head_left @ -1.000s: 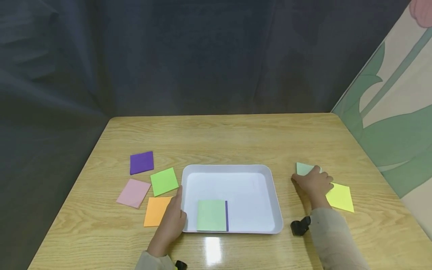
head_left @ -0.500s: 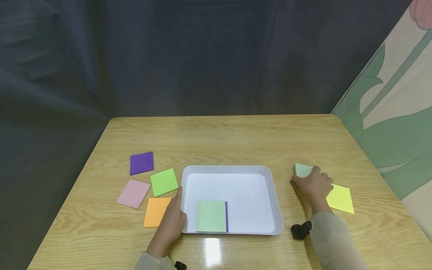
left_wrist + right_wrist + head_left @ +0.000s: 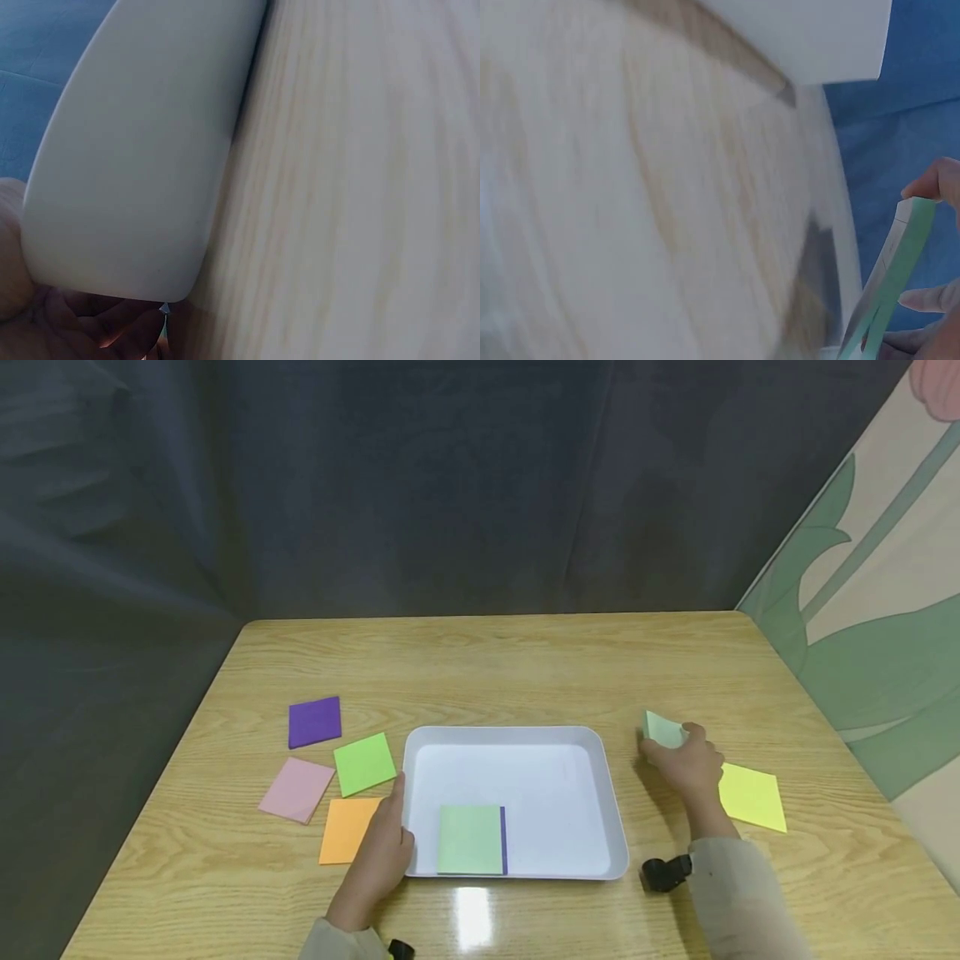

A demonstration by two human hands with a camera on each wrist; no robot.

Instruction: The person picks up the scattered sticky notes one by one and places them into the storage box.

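Observation:
A white tray (image 3: pixel 611 827) sits in the middle of the wooden table, with a light green note pad (image 3: pixel 470 839) lying over a purple one (image 3: pixel 504 840) in its front left part. My left hand (image 3: pixel 382 852) rests against the tray's left rim (image 3: pixel 135 195), fingers straight. To the right of the tray, my right hand (image 3: pixel 686 764) pinches a pale green pad (image 3: pixel 662 729) and has it lifted and tilted off the table. The pad's edge (image 3: pixel 889 285) shows between the fingers in the right wrist view.
Left of the tray lie a purple pad (image 3: pixel 315 721), a bright green pad (image 3: pixel 364 763), a pink pad (image 3: pixel 297 788) and an orange pad (image 3: pixel 347 829). A yellow pad (image 3: pixel 752 797) lies right of my right hand. A patterned panel (image 3: pixel 870 610) borders the table's right side.
My right hand has closed on the pale green pad, lifted it from the table and moved it a little left toward the tray. The left hand has stayed put.

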